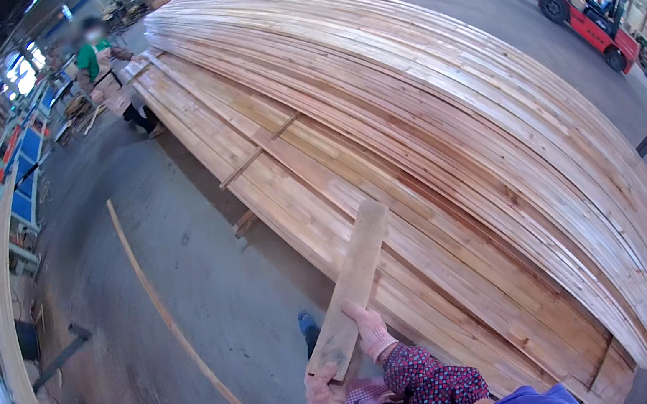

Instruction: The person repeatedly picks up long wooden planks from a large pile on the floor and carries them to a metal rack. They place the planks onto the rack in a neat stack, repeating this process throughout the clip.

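A short, flat wooden board [355, 269] slants up and away from my body, its far end over the edge of a large lumber stack [416, 145]. Near its lower end my left hand [322, 394], in a pale glove, is closed around the board. Farther up, at the board's right edge, my right hand [371, 331] grips it in a pinkish glove. Patterned sleeves cover both forearms. Long planks of the stack's lower, nearer layers lie just beyond and to the right of the board.
Thin wooden strips [242, 167] cross the lower layers. One long narrow strip [168, 315] lies on the floor at left, near a long plank [7, 311]. A person [104, 72] in green stands at the stack's far end. A red forklift [592, 24] is parked far right; blue machinery [30, 168] lines the left.
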Motion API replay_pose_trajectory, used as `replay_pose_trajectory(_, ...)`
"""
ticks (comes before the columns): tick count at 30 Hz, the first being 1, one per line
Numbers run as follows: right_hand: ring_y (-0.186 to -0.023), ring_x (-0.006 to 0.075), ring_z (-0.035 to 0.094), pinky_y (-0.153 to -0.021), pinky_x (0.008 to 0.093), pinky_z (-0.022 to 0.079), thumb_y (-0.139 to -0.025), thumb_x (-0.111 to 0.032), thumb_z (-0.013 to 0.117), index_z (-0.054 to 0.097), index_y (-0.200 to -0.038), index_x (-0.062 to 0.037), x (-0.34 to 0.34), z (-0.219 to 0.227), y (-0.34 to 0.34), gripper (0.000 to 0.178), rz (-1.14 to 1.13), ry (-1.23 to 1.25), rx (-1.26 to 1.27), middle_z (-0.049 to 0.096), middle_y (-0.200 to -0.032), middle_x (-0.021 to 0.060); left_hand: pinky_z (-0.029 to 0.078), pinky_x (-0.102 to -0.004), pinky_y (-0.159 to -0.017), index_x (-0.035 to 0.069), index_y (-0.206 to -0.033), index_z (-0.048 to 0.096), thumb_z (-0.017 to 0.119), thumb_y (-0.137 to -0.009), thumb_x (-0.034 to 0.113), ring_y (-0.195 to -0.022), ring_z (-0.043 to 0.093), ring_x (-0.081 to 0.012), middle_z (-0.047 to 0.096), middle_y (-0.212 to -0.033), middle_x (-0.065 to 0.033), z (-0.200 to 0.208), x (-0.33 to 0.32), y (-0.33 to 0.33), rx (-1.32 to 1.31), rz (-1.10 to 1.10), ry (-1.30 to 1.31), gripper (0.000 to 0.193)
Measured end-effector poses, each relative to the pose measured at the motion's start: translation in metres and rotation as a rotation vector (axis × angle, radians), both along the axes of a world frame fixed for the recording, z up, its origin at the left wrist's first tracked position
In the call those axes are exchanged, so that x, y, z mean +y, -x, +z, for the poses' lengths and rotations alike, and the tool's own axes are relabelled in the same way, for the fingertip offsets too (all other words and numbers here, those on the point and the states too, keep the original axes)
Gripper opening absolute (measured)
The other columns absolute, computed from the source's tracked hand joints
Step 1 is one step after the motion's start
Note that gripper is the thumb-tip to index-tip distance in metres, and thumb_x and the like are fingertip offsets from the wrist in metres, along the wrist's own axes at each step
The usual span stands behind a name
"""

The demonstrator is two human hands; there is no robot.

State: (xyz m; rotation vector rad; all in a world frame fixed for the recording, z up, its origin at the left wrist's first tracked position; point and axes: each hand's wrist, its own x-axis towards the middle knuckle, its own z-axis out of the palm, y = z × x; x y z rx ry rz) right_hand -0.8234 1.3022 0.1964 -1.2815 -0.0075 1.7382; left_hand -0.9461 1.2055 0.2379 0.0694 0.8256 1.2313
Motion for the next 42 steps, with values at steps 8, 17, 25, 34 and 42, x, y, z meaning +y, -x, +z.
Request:
replay_pose_trajectory(8, -0.085, 0.0287, 0.066, -0.079, 0.0404, 0.054, -0.084, -0.023, 0.069, 0.055, -0.116, 0.0046, 0.204, -0.107, 0.062, 0.045, -0.203, 0.055, 0.355, 0.065, -0.1, 0.0162, 0.055, -0.0389, -0.086, -0.002, -0.118, 0.054, 0.06, -0.077, -0.002, -0.105, 0.062, -0.0285, 0.06, -0.116, -0.015, -0.109, 0.219, 0.085, 0.262, -0.203, -0.036, 0.042)
replay_pose_trajectory(17, -0.1, 0.0221, 0.061, -0.086, 0.0359, 0.05, -0.089, -0.027, 0.064, 0.054, -0.121, -0.001, 0.448, -0.189, 0.008, 0.042, 0.002, -0.136, -0.178, 0.062, -0.112, 0.0116, 0.055, -0.0351, -0.084, -0.002, -0.118, 0.054, 0.058, -0.073, -0.003, -0.09, 0.064, -0.0242, 0.063, -0.103, -0.0131, -0.204, 0.46, 0.057, 0.048, -0.128, 0.158, 0.045)
replay_pose_trajectory(25, -0.106, 0.0249, 0.059, -0.093, 0.0364, 0.046, -0.091, -0.024, 0.062, 0.051, -0.127, -0.0071, 0.48, -0.174, 0.035, 0.041, -0.069, -0.22, -0.416, 0.061, -0.116, 0.0113, 0.051, -0.037, -0.084, -0.003, -0.104, 0.064, 0.053, -0.077, 0.004, -0.088, 0.063, -0.0276, 0.065, -0.101, -0.0138, -0.186, 0.541, 0.083, 0.588, -0.6, -0.312, 0.029)
replay_pose_trajectory(34, -0.098, 0.0218, 0.059, -0.082, 0.0369, 0.049, -0.09, -0.038, 0.062, 0.05, -0.125, -0.0045, 0.493, -0.18, 0.026, 0.05, 0.22, -0.219, -0.661, 0.061, -0.107, 0.0098, 0.053, -0.0365, -0.083, -0.003, -0.118, 0.057, 0.058, -0.075, 0.006, -0.103, 0.061, -0.0238, 0.059, -0.117, -0.014, -0.232, 0.536, 0.095, 0.575, -0.45, -0.047, 0.043)
replay_pose_trajectory(42, -0.096, 0.0237, 0.062, -0.08, 0.0383, 0.051, -0.091, -0.035, 0.061, 0.052, -0.12, -0.0003, 0.503, -0.24, 0.012, 0.046, 0.279, -0.342, -0.711, 0.062, -0.109, 0.0101, 0.054, -0.0394, -0.08, 0.004, -0.114, 0.061, 0.068, -0.077, 0.014, -0.106, 0.06, -0.0276, 0.061, -0.114, -0.0168, -0.197, 0.574, 0.082, 0.717, -0.573, -0.061, 0.039)
